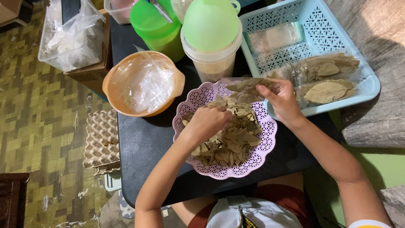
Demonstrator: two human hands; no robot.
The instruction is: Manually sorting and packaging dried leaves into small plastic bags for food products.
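Tabletop, dark and smooth, carries nearly everything, its left edge dropping to a patterned floor; the only bare stretch lies left of and below the lilac plate. Beyond the right edge a pale blue lattice basket overhangs, holding three clear flat packets of brown leaves, two full and one paler one at the back.

At centre sits the lilac plastic plate with its lacy pierced rim, heaped with dried bay leaves, brittle and olive-brown. Left of it stands an orange plastic bowl lined with crinkled clear film. Behind the plate rise a translucent tub capped by a light green dome lid, and a bright green container just beside it. Off the table's left edge are a grey moulded egg tray and a clear box stuffed with plastic bags.

Left hand rests on the leaf heap, fingers curled down into it, pinching leaves. Right hand hovers at the plate's far rim, next to the basket, thumb and fingertips closed on a clear packet partly filled with leaves.
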